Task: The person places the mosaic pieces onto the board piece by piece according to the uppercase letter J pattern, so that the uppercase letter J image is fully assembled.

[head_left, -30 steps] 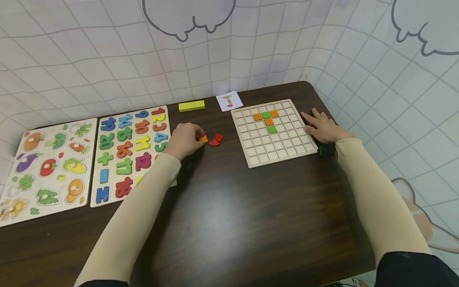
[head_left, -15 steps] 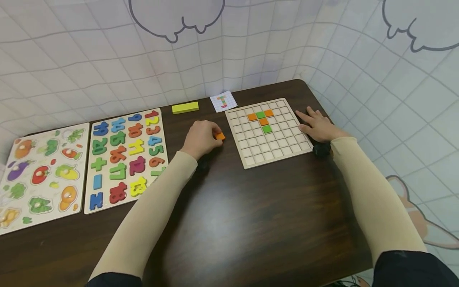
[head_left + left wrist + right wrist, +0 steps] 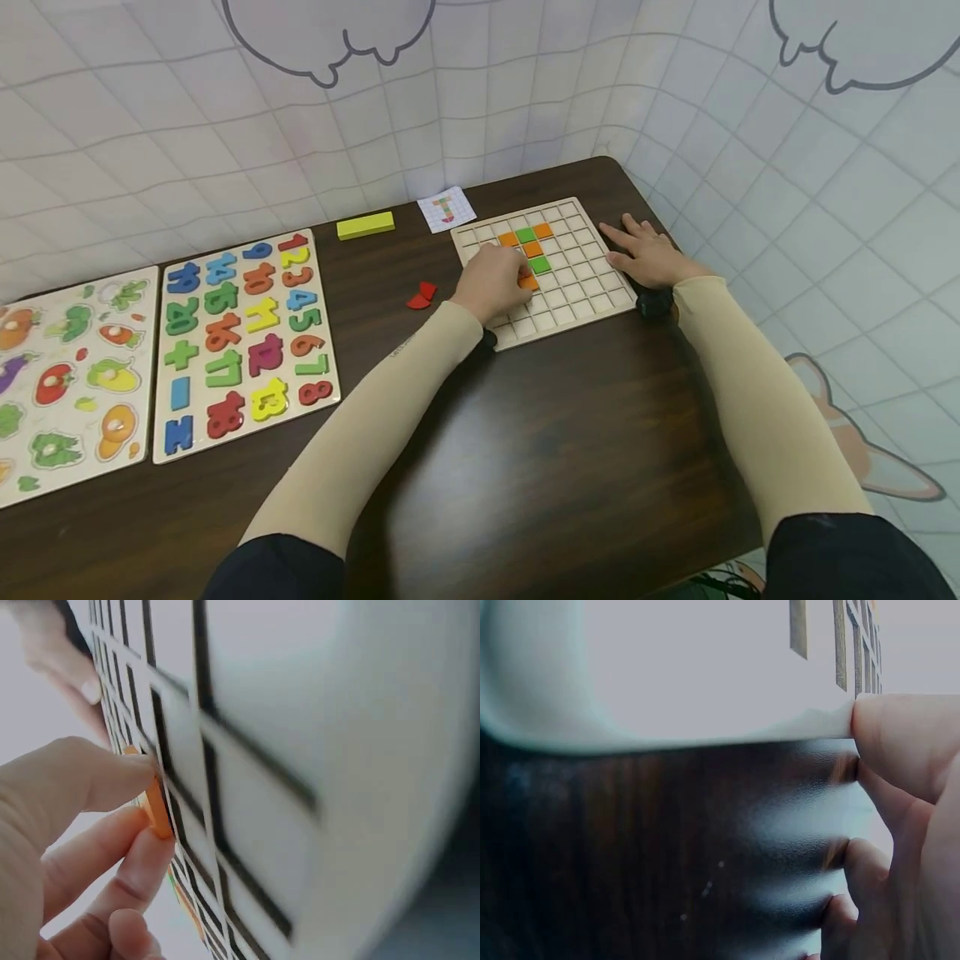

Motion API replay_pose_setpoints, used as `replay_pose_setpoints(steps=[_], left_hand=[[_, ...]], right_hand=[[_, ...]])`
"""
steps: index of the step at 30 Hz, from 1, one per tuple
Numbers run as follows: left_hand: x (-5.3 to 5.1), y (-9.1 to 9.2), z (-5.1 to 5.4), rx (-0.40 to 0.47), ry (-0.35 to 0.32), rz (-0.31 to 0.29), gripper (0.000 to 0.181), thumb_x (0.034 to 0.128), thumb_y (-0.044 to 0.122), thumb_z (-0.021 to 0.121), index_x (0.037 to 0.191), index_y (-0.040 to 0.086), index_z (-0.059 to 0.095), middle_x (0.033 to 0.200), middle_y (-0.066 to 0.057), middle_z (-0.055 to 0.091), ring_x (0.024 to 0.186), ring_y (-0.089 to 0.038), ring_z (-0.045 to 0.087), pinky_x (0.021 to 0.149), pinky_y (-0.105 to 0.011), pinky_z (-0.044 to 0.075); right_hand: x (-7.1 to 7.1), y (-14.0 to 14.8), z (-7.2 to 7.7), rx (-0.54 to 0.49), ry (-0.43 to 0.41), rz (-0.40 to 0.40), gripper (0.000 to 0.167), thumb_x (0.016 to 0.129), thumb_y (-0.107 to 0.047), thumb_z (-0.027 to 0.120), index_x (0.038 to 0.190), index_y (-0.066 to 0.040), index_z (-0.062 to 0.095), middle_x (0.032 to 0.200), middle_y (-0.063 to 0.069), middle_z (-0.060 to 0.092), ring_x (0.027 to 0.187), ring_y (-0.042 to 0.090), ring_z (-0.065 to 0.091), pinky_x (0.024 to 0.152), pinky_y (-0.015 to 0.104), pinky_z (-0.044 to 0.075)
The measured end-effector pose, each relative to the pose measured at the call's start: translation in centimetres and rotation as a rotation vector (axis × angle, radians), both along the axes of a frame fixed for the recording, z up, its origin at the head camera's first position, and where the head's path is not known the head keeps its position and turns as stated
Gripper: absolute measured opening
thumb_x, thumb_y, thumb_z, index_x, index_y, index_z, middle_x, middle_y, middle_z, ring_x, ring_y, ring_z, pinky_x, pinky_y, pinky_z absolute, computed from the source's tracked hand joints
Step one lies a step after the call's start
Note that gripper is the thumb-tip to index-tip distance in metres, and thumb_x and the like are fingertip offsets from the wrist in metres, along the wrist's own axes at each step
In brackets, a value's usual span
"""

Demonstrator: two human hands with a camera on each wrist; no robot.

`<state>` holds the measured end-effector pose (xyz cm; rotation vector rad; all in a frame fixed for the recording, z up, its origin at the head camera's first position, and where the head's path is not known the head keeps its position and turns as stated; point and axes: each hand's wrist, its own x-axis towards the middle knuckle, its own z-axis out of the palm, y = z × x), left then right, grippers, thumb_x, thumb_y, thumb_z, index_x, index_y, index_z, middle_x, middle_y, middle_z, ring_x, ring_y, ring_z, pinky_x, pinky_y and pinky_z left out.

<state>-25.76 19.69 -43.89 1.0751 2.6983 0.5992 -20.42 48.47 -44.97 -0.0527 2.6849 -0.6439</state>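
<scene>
In the head view my left hand (image 3: 491, 283) is over the left part of a pale wooden grid board (image 3: 585, 298). Its thumb and fingertips pinch an orange square tile (image 3: 156, 808), close against the grid in the left wrist view. Just above that tile lies a green tile (image 3: 539, 265), then an orange tile (image 3: 532, 249). Two orange tiles with a green one (image 3: 527, 236) between them form a row at the top. My right hand (image 3: 648, 257) is spread at the board's right side, thumb touching its edge, other fingers on the table.
Two red curved-edge pieces (image 3: 418, 302) lie left of the grid board. Behind them are a pattern card (image 3: 447, 209) and a yellow block (image 3: 365, 225). A number puzzle board (image 3: 201, 438) and a vegetable puzzle board (image 3: 142, 397) lie further left. Walls border the table's back and right.
My left hand has carried the orange tile rightward from beside the red pieces onto the grid board. The right hand keeps its place at the board's edge. The whole view has shifted slightly.
</scene>
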Motion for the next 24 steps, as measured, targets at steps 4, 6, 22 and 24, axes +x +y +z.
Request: replay_pose_setpoints(steps=[4, 6, 22, 24], left_hand=[[0.5, 1.2, -0.1, 0.012, 0.019, -0.025, 0.01, 0.0953, 0.017, 0.073, 0.094, 0.011, 0.08, 0.092, -0.002, 0.077, 0.079, -0.015, 0.063, 0.076, -0.029, 0.055], [0.7, 1.7, -0.1, 0.016, 0.028, -0.03, 0.011, 0.0961, 0.02, 0.074, 0.099, 0.012, 0.082, 0.098, -0.002, 0.08, 0.085, -0.015, 0.07, 0.081, -0.03, 0.059], [0.9, 2.6, 0.2, -0.051, 0.085, -0.059, 0.014, 0.0951, 0.026, 0.077, 0.107, 0.022, 0.083, 0.112, 0.002, 0.078, 0.105, -0.024, 0.061, 0.085, -0.038, 0.056], [0.9, 2.6, 0.2, -0.059, 0.084, -0.061, 0.014, 0.0947, 0.026, 0.078, 0.107, 0.021, 0.083, 0.113, 0.002, 0.078, 0.105, -0.023, 0.061, 0.086, -0.038, 0.057]], right_hand=[[-0.1, -0.2, -0.1, 0.013, -0.003, -0.008, 0.064, 0.114, -0.036, 0.033, 0.168, -0.012, 0.008, 0.171, 0.031, -0.012, 0.155, 0.059, -0.012, 0.123, 0.076, -0.005], [-0.1, -0.1, -0.2, 0.02, -0.002, -0.013, 0.065, 0.114, -0.037, 0.033, 0.168, -0.013, 0.008, 0.171, 0.031, -0.013, 0.155, 0.059, -0.012, 0.123, 0.076, -0.005], [0.1, -0.1, -0.1, 0.034, -0.007, -0.017, 0.064, 0.114, -0.037, 0.033, 0.168, -0.013, 0.008, 0.17, 0.031, -0.013, 0.155, 0.059, -0.012, 0.122, 0.076, -0.005], [0.1, -0.1, -0.2, 0.03, -0.008, -0.017, 0.064, 0.114, -0.037, 0.032, 0.168, -0.012, 0.008, 0.17, 0.031, -0.013, 0.155, 0.059, -0.012, 0.122, 0.076, -0.005]])
